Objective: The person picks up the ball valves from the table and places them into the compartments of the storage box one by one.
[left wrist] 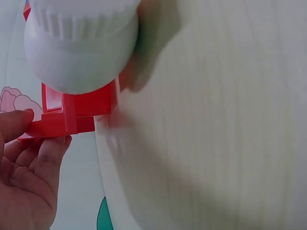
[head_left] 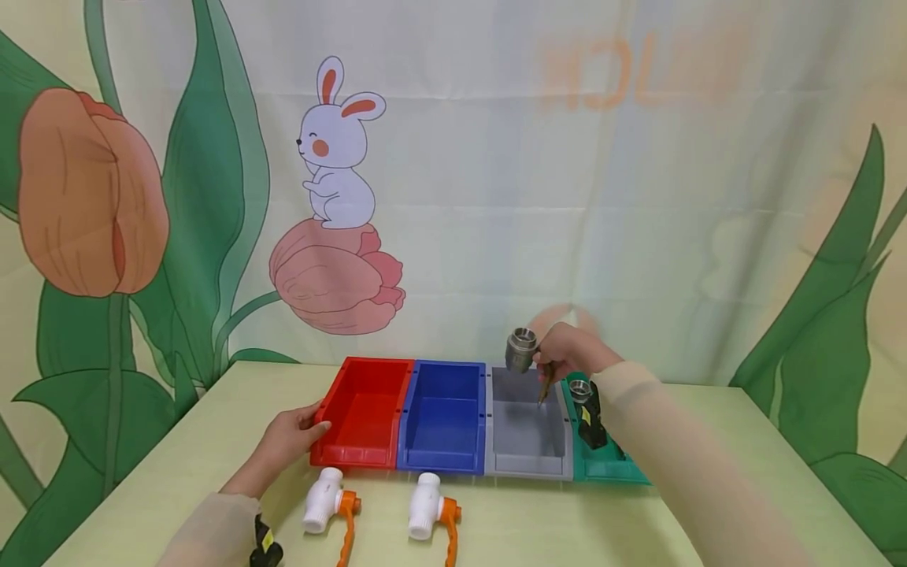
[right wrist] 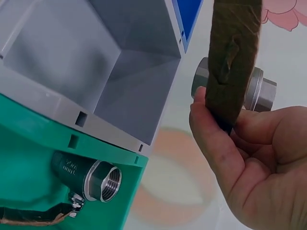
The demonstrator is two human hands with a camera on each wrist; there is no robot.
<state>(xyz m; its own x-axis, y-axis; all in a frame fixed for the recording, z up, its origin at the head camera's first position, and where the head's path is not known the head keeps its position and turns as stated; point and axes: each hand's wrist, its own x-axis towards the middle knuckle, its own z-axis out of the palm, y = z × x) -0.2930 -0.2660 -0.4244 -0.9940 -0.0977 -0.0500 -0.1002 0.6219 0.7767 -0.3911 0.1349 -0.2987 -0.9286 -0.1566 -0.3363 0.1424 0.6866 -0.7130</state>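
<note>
My right hand (head_left: 572, 346) grips a metal ball valve (head_left: 520, 352) above the back of the grey bin (head_left: 527, 429). The right wrist view shows fingers around its flat brown lever (right wrist: 232, 52), with the steel body (right wrist: 265, 91) partly behind. At the left, my left hand (head_left: 283, 437) pinches the side wall of the red bin (head_left: 361, 417), thumb on top and fingers below. Another metal ball valve (right wrist: 81, 175) lies in the green bin (right wrist: 29, 143). Two white valves with orange levers, one left (head_left: 323, 501) and one right (head_left: 425, 506), lie in front of the bins.
A blue bin (head_left: 445, 425) stands between the red and grey ones, all joined in a row. The pale table (head_left: 212, 425) ends at a printed curtain (head_left: 453, 157) right behind the bins. My right forearm crosses over the green bin.
</note>
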